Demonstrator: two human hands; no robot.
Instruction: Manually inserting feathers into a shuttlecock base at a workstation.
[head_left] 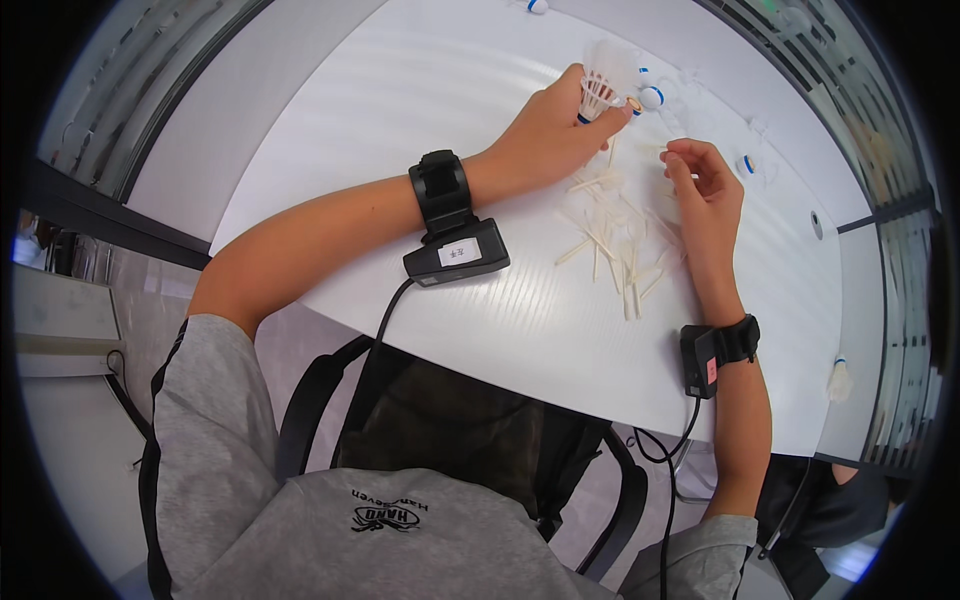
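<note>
My left hand (545,130) is closed around a white feather shuttlecock (603,75), near the far side of the white table (430,310). The shuttlecock's feathers point away from me, and its blue-banded base is partly hidden by my fingers. To the right, my right hand (708,195) is raised over the table with thumb and fingertips pinched together. Something pale and thin shows at those fingertips, too small to make out. Between and below both hands lies a loose pile of pale, thin feather shafts (620,245), some with wispy edges.
Beyond my left hand lie a blue-banded shuttlecock (652,97) and a small gold-ringed piece (634,105). Another shuttlecock (745,166) is right of my right hand, and one more (838,380) is by the right edge. Low partitions (790,110) border the table; a black chair (450,420) stands before it.
</note>
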